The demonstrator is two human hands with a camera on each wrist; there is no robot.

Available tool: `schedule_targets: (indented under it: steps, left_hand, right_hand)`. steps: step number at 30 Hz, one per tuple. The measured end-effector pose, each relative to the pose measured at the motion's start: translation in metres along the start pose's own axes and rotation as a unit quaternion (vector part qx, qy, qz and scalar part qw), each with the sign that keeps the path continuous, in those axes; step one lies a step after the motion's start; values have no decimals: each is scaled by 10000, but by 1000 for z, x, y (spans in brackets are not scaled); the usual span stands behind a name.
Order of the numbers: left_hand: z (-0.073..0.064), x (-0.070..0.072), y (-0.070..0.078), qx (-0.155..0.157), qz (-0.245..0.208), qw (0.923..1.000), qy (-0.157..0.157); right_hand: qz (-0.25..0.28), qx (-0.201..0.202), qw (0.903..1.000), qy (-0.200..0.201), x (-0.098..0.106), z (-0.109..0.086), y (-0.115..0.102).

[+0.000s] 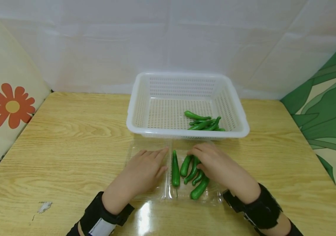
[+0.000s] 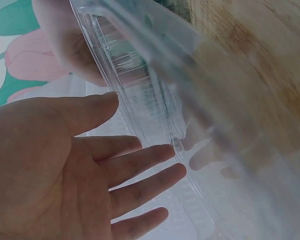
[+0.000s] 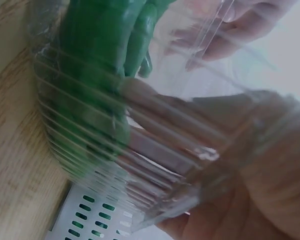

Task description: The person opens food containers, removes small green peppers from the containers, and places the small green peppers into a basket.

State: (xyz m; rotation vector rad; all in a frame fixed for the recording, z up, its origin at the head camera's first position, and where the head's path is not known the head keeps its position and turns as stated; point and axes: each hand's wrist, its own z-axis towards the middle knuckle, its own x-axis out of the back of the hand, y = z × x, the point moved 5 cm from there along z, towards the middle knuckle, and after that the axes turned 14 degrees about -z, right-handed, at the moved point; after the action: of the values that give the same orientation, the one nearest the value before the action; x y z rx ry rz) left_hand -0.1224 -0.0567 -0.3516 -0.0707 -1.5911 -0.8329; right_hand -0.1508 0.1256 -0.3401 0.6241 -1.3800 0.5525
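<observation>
Here, lower centre, I see left hand (image 1: 145,170) spread, right hand (image 1: 213,160) touching slender green peppers (image 1: 199,188) in a clear plastic box (image 1: 183,194); its grip I cannot tell.

My forearms (image 1: 117,195) converge from below, hands well apart. Left hand (image 1: 144,172): fingers (image 2: 147,190) extended and spread, thumb (image 2: 95,109) standing off. My right hand (image 1: 213,162) angles inward, its fingers bent downward.

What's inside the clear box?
Green peppers lie in the right half of the box. The right hand covers some far ends, so anything else beneath it can't be seen. The left hand hides part of the other half.
</observation>
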Motion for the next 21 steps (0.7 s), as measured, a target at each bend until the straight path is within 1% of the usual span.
schedule_targets:
  steps: [10,21]
  left_hand:
    - [1,0,0,58,-23,10000,-53]
    - [1,0,0,14,54,10000,-8]
  right_hand:
    - [81,55,9999,79,-4,1,2]
    - [56,81,9999,112,-9,3,1]
